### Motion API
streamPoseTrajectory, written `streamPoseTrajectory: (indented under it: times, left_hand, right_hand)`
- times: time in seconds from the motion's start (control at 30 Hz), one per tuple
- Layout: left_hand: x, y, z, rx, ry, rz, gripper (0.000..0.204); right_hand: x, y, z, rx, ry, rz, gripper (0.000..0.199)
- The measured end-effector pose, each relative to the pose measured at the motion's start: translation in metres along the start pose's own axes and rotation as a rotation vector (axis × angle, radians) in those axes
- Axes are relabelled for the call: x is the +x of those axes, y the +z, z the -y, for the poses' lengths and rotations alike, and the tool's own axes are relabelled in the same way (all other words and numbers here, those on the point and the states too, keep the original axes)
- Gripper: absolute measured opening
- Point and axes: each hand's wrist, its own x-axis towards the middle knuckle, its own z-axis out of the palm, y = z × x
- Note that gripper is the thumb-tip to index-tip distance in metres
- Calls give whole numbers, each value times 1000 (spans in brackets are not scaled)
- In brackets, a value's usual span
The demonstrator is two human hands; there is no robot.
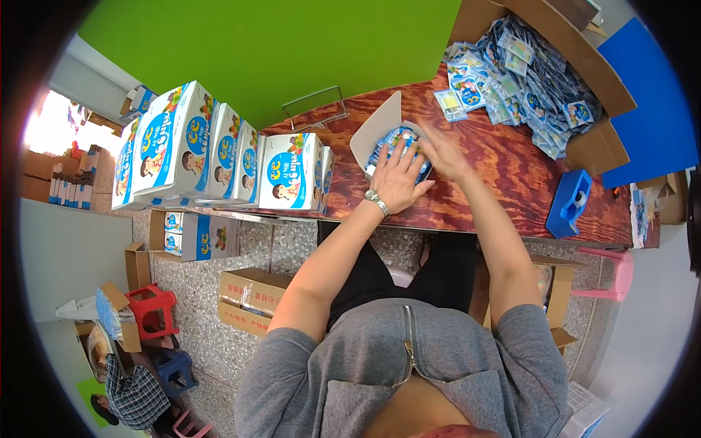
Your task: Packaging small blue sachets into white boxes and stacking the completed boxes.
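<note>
A small white box with its lid flap (374, 130) raised stands at the table's front edge, filled with blue-and-white sachets (401, 136). My left hand (395, 179), with a watch on its wrist, lies flat over the sachets, fingers spread. At the box's right rim is my right hand (444, 155), its fingers stretched along the edge and partly out of sight. More sachets (515, 84) spill in a heap from a tipped brown carton (612, 87) at the far right.
Filled white-and-blue boxes (168, 150) are stacked at the table's left, near a wire stand (315, 106). A blue tape dispenser (569, 205) sits at the right edge. Cartons (252, 292) and stools (153, 310) occupy the floor. Another person (135, 394) is at lower left.
</note>
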Motion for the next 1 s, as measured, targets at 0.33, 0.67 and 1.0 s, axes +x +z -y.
streamPoseTrajectory:
  times: [0.33, 0.67, 1.0]
  left_hand:
    - [-3, -11, 1, -227, 333, 151, 93]
    - [7, -18, -4, -127, 665, 347, 100]
    - [17, -30, -7, -167, 598, 519, 99]
  right_hand:
    - [-108, 3, 32, -53, 135, 36, 60]
    - [-156, -4, 46, 556, 487, -149, 56]
    - [19, -35, -5, 853, 366, 474, 76]
